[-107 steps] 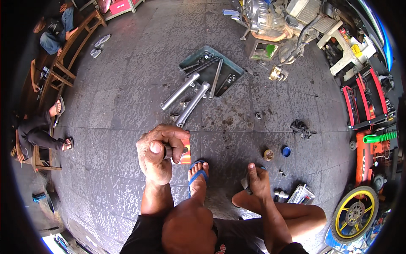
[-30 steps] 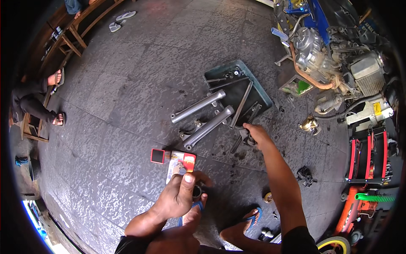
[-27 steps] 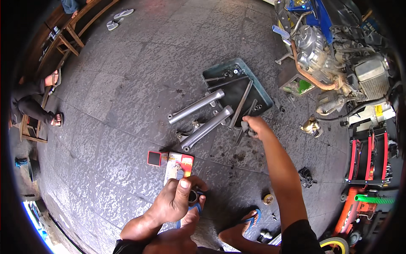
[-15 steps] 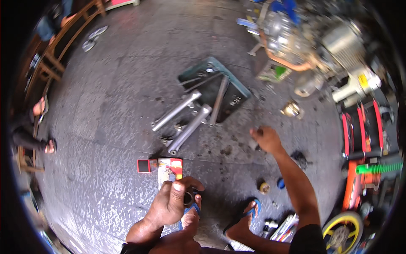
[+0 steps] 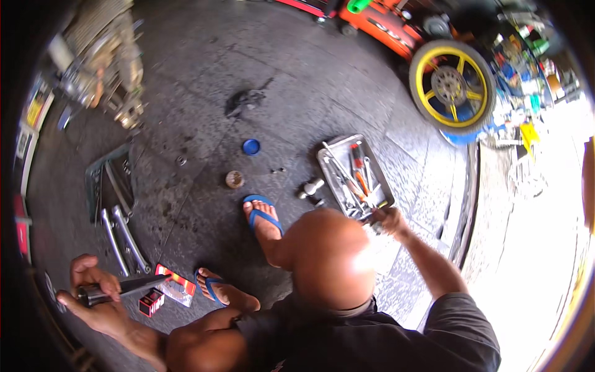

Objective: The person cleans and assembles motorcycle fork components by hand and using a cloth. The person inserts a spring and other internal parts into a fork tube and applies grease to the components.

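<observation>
My left hand [image 5: 99,291] is wrapped round a grey metal tube [image 5: 133,285], which points right towards a red and yellow card package [image 5: 176,285] and a small dark box with red edges [image 5: 151,302]. Over the near end of a metal tool tray [image 5: 390,186], my right hand [image 5: 389,222] has its fingers closed; what they hold is blurred and too small to name. Spanners and a red-handled screwdriver [image 5: 357,158] lie in the tray. Two silver fork legs [image 5: 127,239] rest on the floor beyond my left hand.
A dark green bin [image 5: 94,186] holds metal parts at left. A blue cap [image 5: 251,147], a round tan part [image 5: 234,179] and a dark rag-like heap [image 5: 246,102] lie on the floor. A yellow-spoked wheel [image 5: 452,87] stands at far right, near an orange jack [image 5: 384,28]. My bent knee [image 5: 331,260] fills the middle.
The view has swung to the right, bringing the tool tray into full sight. My right hand has moved from the open floor to the tray. My left hand still holds the tube.
</observation>
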The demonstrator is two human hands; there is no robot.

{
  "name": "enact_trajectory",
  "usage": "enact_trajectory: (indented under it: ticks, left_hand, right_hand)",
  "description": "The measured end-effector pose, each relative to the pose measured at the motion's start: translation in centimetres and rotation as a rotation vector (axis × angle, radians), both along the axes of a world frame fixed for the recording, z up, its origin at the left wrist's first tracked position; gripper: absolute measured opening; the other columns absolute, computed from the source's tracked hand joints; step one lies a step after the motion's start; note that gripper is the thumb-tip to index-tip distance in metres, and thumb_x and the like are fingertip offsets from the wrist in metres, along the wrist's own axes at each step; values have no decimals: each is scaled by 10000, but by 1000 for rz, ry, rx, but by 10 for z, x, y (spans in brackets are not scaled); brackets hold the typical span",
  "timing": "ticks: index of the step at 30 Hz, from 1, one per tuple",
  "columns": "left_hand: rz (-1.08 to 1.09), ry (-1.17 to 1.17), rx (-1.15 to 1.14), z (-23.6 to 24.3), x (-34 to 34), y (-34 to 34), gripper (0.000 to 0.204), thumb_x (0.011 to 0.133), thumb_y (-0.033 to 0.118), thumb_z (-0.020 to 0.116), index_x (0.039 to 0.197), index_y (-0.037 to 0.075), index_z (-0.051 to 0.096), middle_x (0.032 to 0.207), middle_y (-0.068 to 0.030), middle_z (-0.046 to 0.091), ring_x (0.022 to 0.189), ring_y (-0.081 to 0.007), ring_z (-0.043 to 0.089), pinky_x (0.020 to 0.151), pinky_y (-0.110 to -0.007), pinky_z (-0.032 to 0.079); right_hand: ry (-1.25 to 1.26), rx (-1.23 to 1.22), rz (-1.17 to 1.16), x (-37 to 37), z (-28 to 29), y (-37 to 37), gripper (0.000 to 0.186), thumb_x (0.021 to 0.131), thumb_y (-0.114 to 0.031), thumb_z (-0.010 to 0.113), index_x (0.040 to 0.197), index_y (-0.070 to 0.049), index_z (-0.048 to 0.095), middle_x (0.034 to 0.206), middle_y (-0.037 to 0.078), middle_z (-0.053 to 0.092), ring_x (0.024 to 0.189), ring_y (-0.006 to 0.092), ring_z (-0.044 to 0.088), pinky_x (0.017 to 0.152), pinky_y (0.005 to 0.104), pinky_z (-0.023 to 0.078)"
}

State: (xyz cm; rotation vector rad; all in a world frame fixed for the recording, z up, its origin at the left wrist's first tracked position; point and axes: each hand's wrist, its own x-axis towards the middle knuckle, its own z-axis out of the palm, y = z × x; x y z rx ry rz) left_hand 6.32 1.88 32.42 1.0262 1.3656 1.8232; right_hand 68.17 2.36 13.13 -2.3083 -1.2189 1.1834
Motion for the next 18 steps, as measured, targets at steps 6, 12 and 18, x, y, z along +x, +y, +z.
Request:
enact_trajectory:
  ticks: [6, 12, 18]
  left_hand:
    - [-98, 123, -20, 32, 42, 39, 822, 999, 705, 263, 1062, -49, 582, 551, 9, 383, 409, -76, 324, 422, -211, 302]
    - [-232, 152, 74, 45, 72, 40, 819, 992, 714, 273, 1066, -41, 581, 556, -5, 405, 410, -81, 348, 433, -226, 322]
    - [-190, 150, 18, 36, 75, 17, 765, 1010, 674, 296, 1032, -37, 576, 540, -9, 412, 400, -89, 369, 425, -230, 331]
  right_hand:
    - [70, -36, -308, 11, -87, -84, 578, 996, -503, 552, 836, 25, 723, 761, 107, 729, 683, 177, 676, 662, 355, 533]
    - [-352, 78, -233, 63, -114, -22, 552, 952, -563, 531, 1008, -39, 694, 980, 284, 700, 1003, 453, 666, 865, 507, 514]
    - [-484, 12, -301, 110, -101, 23, 572, 918, -574, 554, 1040, -36, 706, 1049, 271, 703, 1051, 439, 667, 906, 512, 514]
